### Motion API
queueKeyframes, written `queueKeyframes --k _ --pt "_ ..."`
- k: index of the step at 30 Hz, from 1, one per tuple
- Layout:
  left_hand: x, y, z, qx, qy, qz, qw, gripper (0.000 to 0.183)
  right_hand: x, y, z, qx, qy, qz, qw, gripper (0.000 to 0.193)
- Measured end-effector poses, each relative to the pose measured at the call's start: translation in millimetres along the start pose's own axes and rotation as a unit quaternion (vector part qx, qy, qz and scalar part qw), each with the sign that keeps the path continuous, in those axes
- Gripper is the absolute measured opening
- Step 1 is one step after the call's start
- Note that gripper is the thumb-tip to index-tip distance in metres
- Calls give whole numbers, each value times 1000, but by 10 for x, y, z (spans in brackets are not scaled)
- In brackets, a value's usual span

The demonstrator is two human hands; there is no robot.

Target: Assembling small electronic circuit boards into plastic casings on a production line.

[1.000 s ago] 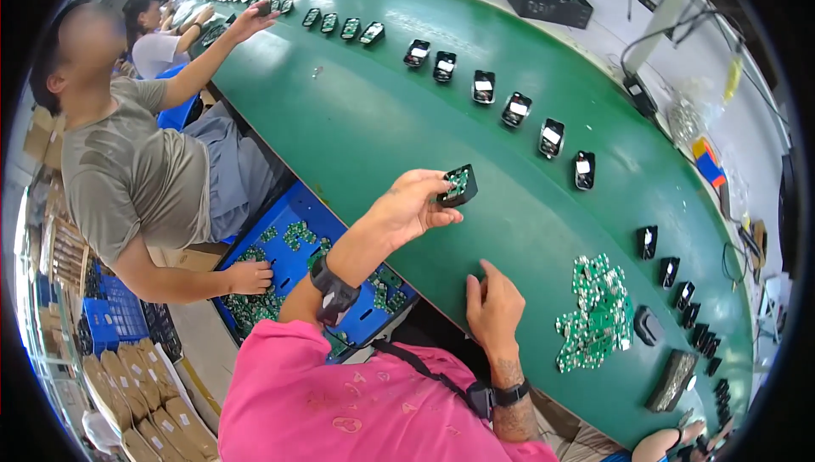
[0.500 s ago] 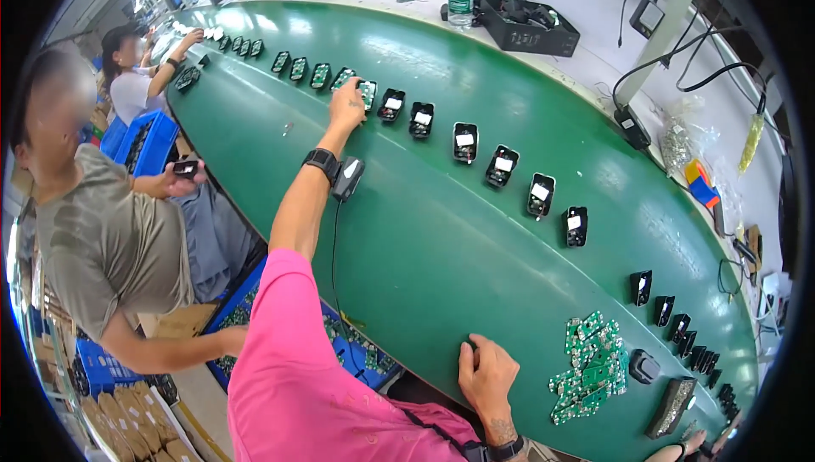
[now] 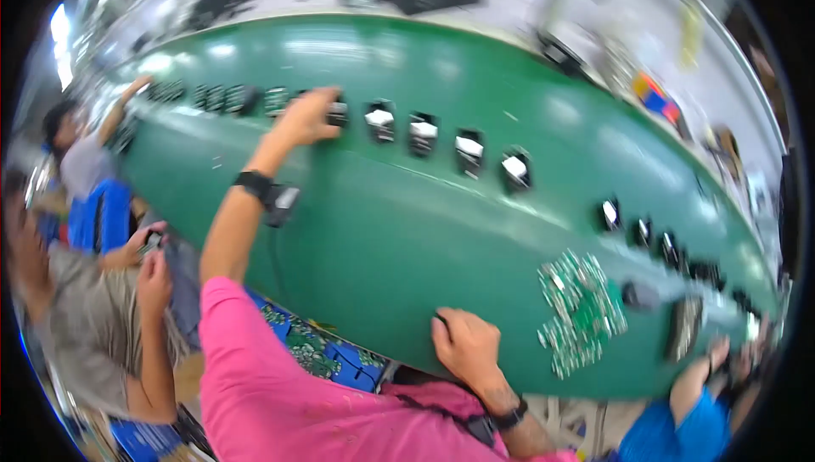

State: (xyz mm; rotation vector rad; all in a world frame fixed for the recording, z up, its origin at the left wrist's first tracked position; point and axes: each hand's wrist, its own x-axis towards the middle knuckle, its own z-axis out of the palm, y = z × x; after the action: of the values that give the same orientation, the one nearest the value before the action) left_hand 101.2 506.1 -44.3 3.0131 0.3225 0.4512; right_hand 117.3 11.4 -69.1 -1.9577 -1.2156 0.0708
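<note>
"While the left hand [image 3: 306, 121] reaches out across the green worktop [image 3: 382, 224], what is it at?"

"One black housing [image 3: 337, 112] in the long row. Thumb and fingers bend around it, but they're blurred, and I can't tell whether they grip it or only touch it."

"Where does that housing sit?"

"On the far half of the worktop, just left of four white-labelled housings [image 3: 423, 134] that slant down toward the right. On its other side come board-topped housings [image 3: 277, 100], green on top and closely spaced farther along."

"And the right hand [image 3: 469, 345]?"

"It rests by the near edge, fingers curled inward. Something dark shows at the fingertips; I can't tell whether that's a held piece or just shadow."

"What's nearest to it?"

"A heap of green circuit boards [image 3: 581, 313], off to its right and not touching. Past the heap lie a dark moulded piece [image 3: 642, 296] and a long block [image 3: 684, 329], with a line of black cases [image 3: 609, 214] behind."

"Anything around the worktop?"

"Below the near edge, a blue crate [image 3: 352, 366] holds more boards. At the left, a co-worker [image 3: 89, 326] in a grey-brown shirt has both hands at a small dark part [image 3: 153, 240]."
</note>
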Motion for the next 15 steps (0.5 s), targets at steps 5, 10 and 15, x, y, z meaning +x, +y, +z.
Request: queueKeyframes --k 5,10,15 --pt "-290 488 -458 -18 64 -115 991 65 65 -47 64 11 -11 8 1000 12" --pt "-673 2109 -289 -181 -64 -73 979 77 -138 43 39 25 38 13 999 9" --pt "-925 1972 -243 -191 81 -48 977 57 -111 -116 -21 21 -28 6 999 8"
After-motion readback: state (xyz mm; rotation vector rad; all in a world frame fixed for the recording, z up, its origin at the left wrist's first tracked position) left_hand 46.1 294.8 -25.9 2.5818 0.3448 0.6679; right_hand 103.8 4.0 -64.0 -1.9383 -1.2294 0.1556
